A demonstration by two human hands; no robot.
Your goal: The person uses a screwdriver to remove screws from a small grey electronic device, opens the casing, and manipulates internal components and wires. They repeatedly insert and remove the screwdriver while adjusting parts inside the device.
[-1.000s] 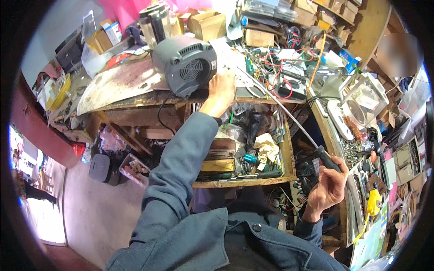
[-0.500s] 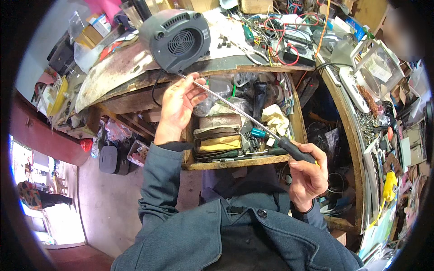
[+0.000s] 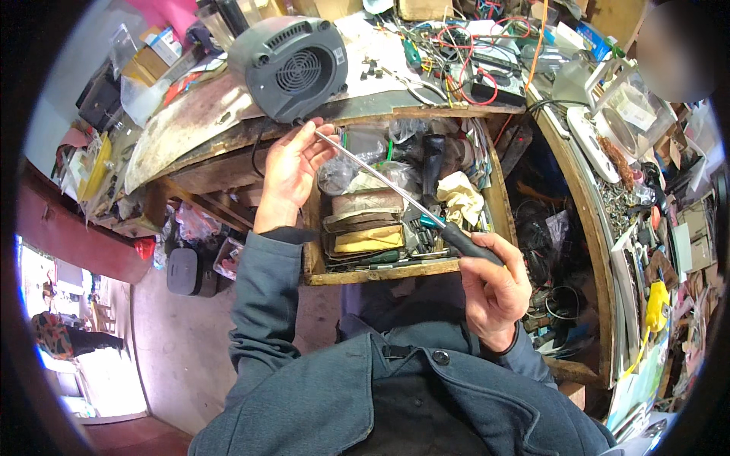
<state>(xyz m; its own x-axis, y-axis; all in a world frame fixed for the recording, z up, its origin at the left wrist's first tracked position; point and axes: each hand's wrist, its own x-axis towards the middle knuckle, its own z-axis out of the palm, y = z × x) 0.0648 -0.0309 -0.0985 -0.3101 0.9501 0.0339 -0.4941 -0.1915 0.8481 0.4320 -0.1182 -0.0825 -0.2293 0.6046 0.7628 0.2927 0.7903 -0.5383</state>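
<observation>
A long screwdriver slants over the open drawer, its steel shaft pointing up and left. My right hand is closed round its black handle. At the other end, the thumb and fingertips of my left hand pinch the shaft near its tip, the other fingers loosely curled. Just beyond my left fingertips, a dark grey appliance with a round vent grille lies on the bench, its lower edge close to the screwdriver's tip. The tip itself is hidden by my fingers or too small to make out.
Beneath my hands the wooden drawer holds plastic bags, a yellow packet, a crumpled cream cloth and small tools. Pliers, red test leads and a meter lie on the bench. A cluttered side bench curves along the right.
My right hand and the screwdriver's handle have shifted left and slightly down, so the shaft slopes more steeply. The left hand keeps its pinch near the tip. The whole view has shifted slightly.
</observation>
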